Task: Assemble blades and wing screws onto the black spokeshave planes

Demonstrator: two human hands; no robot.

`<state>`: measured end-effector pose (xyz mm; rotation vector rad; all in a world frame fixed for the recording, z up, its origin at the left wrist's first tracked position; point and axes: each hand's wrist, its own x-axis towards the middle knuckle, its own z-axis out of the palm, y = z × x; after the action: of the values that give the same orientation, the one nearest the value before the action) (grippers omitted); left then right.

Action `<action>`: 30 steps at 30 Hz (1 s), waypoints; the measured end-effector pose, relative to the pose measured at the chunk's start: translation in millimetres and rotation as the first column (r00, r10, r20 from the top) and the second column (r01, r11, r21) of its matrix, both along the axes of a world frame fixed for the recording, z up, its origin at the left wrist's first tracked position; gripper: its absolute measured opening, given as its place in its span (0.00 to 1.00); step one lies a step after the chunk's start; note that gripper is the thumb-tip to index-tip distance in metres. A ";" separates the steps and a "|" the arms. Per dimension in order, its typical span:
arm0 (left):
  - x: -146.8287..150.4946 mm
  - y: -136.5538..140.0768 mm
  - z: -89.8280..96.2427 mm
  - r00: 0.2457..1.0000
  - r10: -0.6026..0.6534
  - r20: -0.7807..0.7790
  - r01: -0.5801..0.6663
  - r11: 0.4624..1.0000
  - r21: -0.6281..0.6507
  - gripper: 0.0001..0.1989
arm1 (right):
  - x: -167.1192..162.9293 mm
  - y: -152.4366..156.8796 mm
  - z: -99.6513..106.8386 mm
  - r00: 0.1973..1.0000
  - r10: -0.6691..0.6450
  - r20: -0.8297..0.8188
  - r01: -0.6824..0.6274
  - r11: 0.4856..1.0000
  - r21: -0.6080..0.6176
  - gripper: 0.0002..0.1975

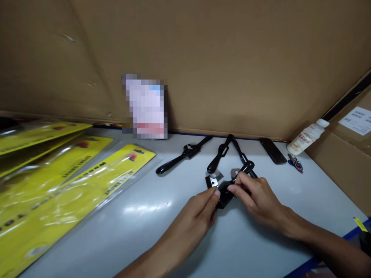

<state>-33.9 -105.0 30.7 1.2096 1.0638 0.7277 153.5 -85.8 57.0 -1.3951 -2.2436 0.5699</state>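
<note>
Both hands meet on the black spokeshave (224,193): left hand (203,210) pinches its left end, right hand (255,197) grips its right; its long axis runs crosswise between them.

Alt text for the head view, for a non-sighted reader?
Both hands, left hand and right hand, grip a black metal tool on a pale table. Similar black tools lie behind; yellow packaged cards sit left.

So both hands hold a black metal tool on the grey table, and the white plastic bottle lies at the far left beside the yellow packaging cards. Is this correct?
Not fully. In the head view the white plastic bottle leans at the far right, by the cardboard box, not by the yellow packaging cards. Both the left hand and right hand do hold the black metal tool on the grey table.
</note>
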 end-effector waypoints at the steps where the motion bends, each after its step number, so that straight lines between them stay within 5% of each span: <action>1: 0.2 0.1 -3.1 1.000 -0.005 0.007 0.005 1.000 0.017 0.22 | 0.1 -0.6 -1.6 0.999 0.003 0.052 -0.004 1.000 0.024 0.15; 6: 1.1 0.5 -14.6 0.997 -0.051 0.054 0.049 0.997 0.054 0.20 | 0.1 -1.4 -5.9 0.986 0.015 0.165 -0.030 0.996 0.089 0.17; 14: -7.8 2.4 9.2 0.996 -0.015 0.083 0.033 0.974 -0.226 0.20 | 22.6 15.0 27.3 0.990 -0.138 -0.044 0.144 0.954 0.261 0.23; 18: -17.4 6.7 16.6 0.982 0.072 0.176 -0.015 0.951 -0.308 0.20 | 37.1 21.6 39.7 0.998 -0.052 0.047 0.047 0.993 0.107 0.23; 22: -17.9 6.6 13.4 0.974 0.109 0.198 -0.037 0.941 -0.337 0.20 | 26.7 15.1 29.6 0.990 -0.058 -0.127 0.041 0.990 -0.134 0.22; 24: -14.0 3.9 10.5 0.987 0.068 0.144 -0.023 0.955 -0.294 0.21 | 16.7 9.7 21.9 0.966 -0.048 -0.253 -0.062 0.912 -0.407 0.19; 26: -9.0 0.7 8.2 0.993 0.025 0.120 0.002 0.975 -0.223 0.23 | 9.0 5.6 16.2 0.932 -0.063 -0.356 -0.180 0.772 -0.609 0.17; 28: -4.7 -1.4 7.2 0.990 -0.031 0.137 0.052 0.987 -0.150 0.23 | 5.1 3.3 12.8 0.908 -0.085 -0.410 -0.257 0.662 -0.705 0.18; 30: -2.2 -1.8 7.3 0.983 -0.095 0.154 0.110 0.990 -0.088 0.22 | 3.5 1.9 10.2 0.898 -0.111 -0.425 -0.279 0.604 -0.747 0.19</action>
<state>-36.1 -106.8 38.0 1.1011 0.8961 0.6685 157.0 -83.9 67.2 -1.3017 -1.7061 1.9081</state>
